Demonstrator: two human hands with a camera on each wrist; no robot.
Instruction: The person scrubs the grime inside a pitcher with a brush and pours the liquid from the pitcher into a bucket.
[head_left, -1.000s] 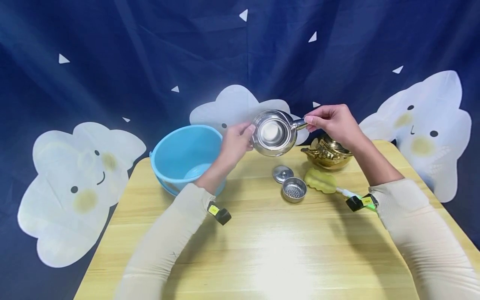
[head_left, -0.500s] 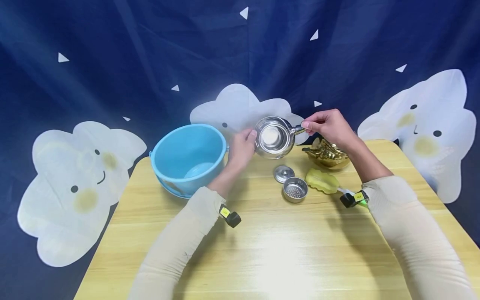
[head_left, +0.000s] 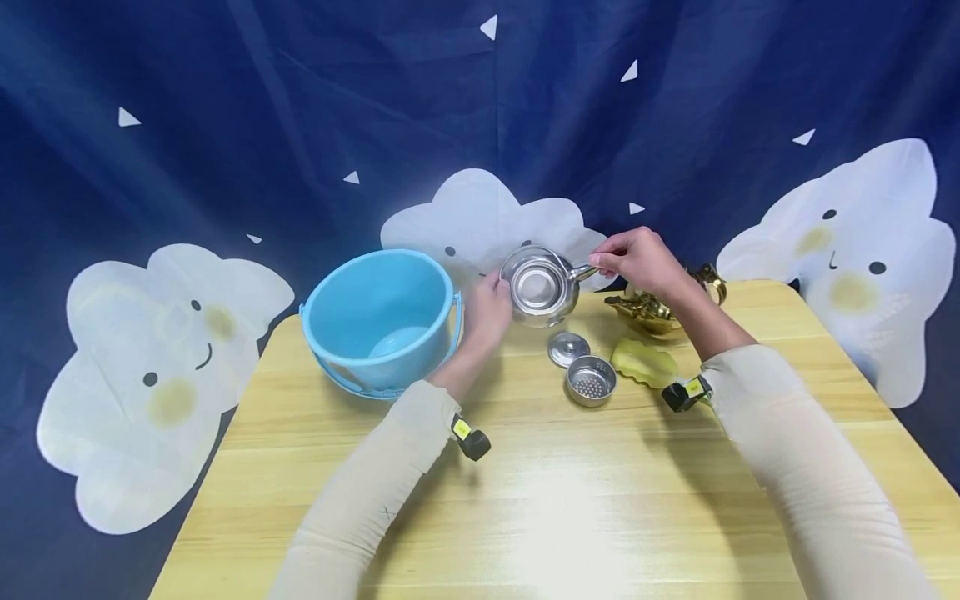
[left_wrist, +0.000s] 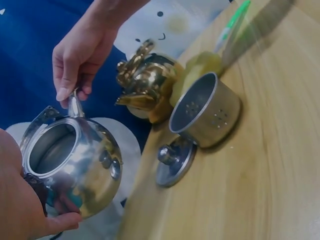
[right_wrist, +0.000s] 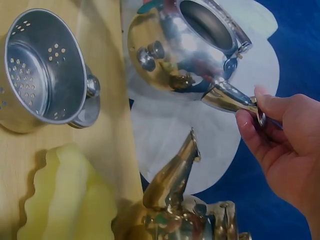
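A silver teapot hangs between the two hands, clear of the tabletop near its far edge, its lidless mouth tipped toward the wearer. The right hand pinches the flared end of the spout between thumb and fingers. The left hand grips the opposite side of the body, one finger lying along the polished wall; the rest of that grasp is partly hidden. The step in hand appears to be handling the bare pot, with its inner parts out; the next move likely calls for both hands turning together, since the smooth metal may slip and the spout tip gives the right hand little hold. Below and between the hands, nearer the person, the lid lies knob up just beside a perforated strainer cup, which stands upright. Below the right hand is a sponge brush with a yellow head, and a golden teapot partly hidden by that arm. Left of the left hand stands a light-blue bucket; beyond both hands hangs a dark-blue curtain.
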